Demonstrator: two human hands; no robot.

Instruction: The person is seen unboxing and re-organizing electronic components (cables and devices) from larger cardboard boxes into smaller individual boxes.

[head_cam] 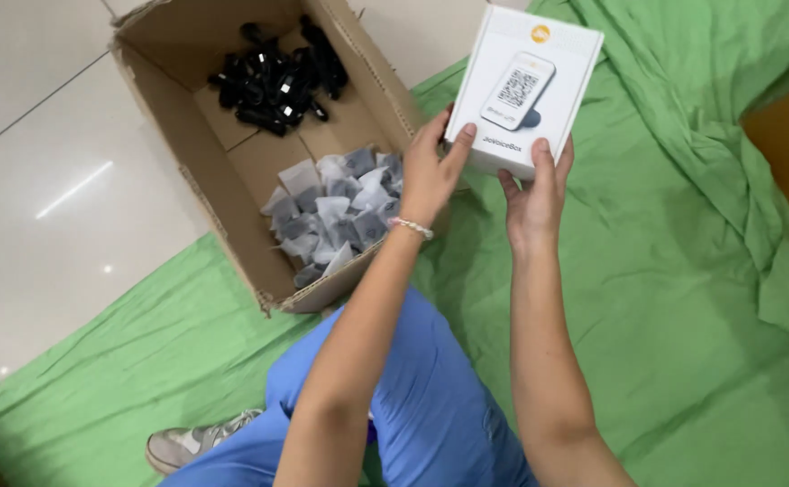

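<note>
I hold a white retail box (528, 86) with a picture of a small device on its face, lifted above a green cloth (683, 298). My left hand (431, 171) grips its lower left edge, a bead bracelet on the wrist. My right hand (534, 194) grips its bottom edge from below. Both hands are closed on the box.
An open cardboard carton (232, 171) sits at the upper left, with a pile of small black parts (277, 77) at its far end and several clear bagged items (336, 212) nearer me. White tiled floor (43, 180) lies left. My blue-trousered knee (431, 397) and grey shoe (187, 444) are below.
</note>
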